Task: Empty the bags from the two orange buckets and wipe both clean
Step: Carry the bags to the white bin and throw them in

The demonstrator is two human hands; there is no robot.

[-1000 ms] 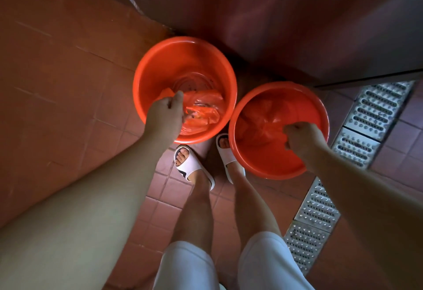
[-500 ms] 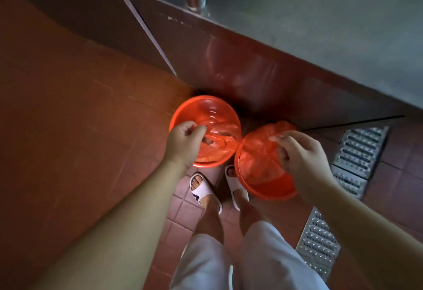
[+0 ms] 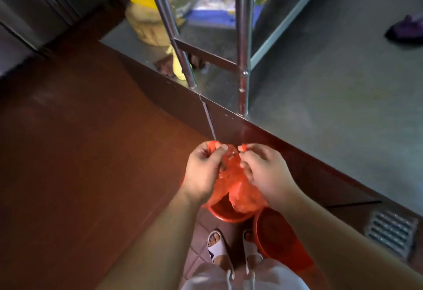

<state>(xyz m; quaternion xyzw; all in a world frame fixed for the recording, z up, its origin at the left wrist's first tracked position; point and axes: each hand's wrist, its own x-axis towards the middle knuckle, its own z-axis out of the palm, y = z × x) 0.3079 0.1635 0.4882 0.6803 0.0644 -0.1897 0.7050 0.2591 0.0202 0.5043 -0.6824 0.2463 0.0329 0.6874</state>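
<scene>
Two orange buckets stand on the red tiled floor by my feet: the left bucket (image 3: 226, 213) is partly hidden under the bags, the right bucket (image 3: 278, 238) is partly behind my right forearm. Orange plastic bags (image 3: 235, 184) hang bunched between my hands, lifted above the left bucket. My left hand (image 3: 204, 169) is closed on the bags' upper left edge. Pinching the upper right edge is my right hand (image 3: 263, 170). I cannot tell where one bag ends and the other begins.
A stainless steel counter (image 3: 332, 97) runs diagonally in front of me, with steel shelf legs (image 3: 242, 44) rising from it. Yellow and blue items (image 3: 146, 15) lie at its far end. A metal floor drain grate (image 3: 391, 230) sits at the right. My feet wear white slippers (image 3: 217, 248).
Both hands have pulled the bags up out of the buckets and brought them together in front of me. The view has tilted up, showing the steel counter.
</scene>
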